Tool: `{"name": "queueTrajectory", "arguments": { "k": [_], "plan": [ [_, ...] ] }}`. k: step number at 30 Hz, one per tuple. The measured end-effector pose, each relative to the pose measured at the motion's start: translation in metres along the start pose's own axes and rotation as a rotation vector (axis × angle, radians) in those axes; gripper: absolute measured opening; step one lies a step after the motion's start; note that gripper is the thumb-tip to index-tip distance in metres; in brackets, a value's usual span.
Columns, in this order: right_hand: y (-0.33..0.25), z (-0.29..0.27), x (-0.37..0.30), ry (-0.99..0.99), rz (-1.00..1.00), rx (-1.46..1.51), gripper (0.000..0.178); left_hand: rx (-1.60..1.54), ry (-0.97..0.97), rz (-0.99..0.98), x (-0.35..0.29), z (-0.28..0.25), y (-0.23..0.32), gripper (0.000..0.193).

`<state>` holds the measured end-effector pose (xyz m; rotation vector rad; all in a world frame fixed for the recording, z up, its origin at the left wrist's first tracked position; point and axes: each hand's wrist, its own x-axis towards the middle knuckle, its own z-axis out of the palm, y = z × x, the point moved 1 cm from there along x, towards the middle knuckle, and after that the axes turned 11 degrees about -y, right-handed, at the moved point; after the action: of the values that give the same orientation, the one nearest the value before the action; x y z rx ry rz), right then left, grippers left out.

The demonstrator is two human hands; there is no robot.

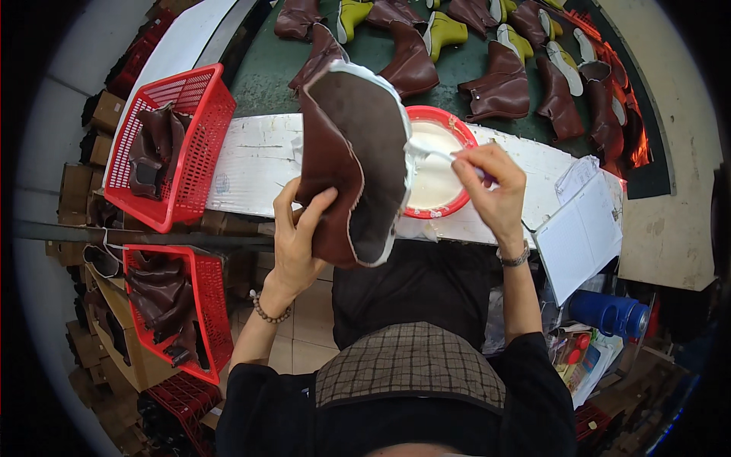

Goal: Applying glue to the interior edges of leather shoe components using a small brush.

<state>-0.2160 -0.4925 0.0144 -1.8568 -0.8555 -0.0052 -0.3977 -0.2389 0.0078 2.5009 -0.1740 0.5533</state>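
**Gluing the edge of a boot upper**

Right now we are holding a brown leather boot upper (346, 164) up over the white workbench (251, 156), inner side facing us. Our left hand (297, 228) is gripping it from below, thumb and fingers closed around the lower left flap. Our right hand (491, 186) is pinched shut on a small brush (430, 150), its tip touching the upper's right edge, where a white band of glue is already showing along the rim.

Just behind the brush a red bowl (435, 164) of white glue is sitting on the bench, partly hidden by the upper. We judge that the step in hand is coating the edge: the top and right rim are looking wet, the lower left part by our thumb is looking bare, though we cannot tell how far the band is running behind the fold.

The next move is probably calling for a turn of the piece in the left hand so the dry edge is facing the brush, and a fresh dip in the bowl, keeping fingers off the wet band.

Around us: a red basket (198, 141) on the bench's left end is holding more brown uppers, a second red basket (209, 305) is sitting lower down. Finished brown boots (499, 87) on yellow-green lasts are standing on the dark green surface (266, 68) beyond. A white notebook (579, 236) is lying to the right, a blue jug (609, 312) below it.
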Motion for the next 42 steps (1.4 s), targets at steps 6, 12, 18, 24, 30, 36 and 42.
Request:
{"name": "queueTrajectory", "arguments": {
  "k": [6, 12, 18, 24, 30, 36, 42],
  "plan": [
    [-0.001, -0.022, 0.042, 0.101, -0.126, -0.125, 0.016, -0.018, -0.069, 0.157, -0.002, 0.000, -0.001, 0.064],
    [-0.008, -0.014, 0.017, 0.055, -0.196, -0.076, 0.020, -0.051, 0.072, 0.029, 0.022, -0.004, 0.014, 0.070],
    [-0.013, -0.001, -0.016, 0.031, -0.158, 0.002, 0.023, -0.005, 0.201, -0.005, 0.039, 0.011, 0.009, 0.071],
    [-0.020, -0.004, -0.026, -0.045, -0.190, -0.088, 0.022, 0.075, 0.360, 0.050, 0.059, 0.024, -0.005, 0.072],
    [-0.034, -0.009, -0.023, -0.176, 0.013, 0.046, 0.016, 0.175, 0.363, 0.132, 0.072, 0.035, -0.019, 0.069],
    [0.006, -0.018, -0.014, -0.133, 0.083, -0.089, 0.012, -0.020, 0.232, 0.058, 0.072, 0.014, -0.019, 0.071],
    [0.038, -0.036, 0.000, -0.209, 0.017, -0.820, 0.013, -0.966, -0.020, -0.504, 0.016, -0.024, -0.072, 0.045]
  ]
}}
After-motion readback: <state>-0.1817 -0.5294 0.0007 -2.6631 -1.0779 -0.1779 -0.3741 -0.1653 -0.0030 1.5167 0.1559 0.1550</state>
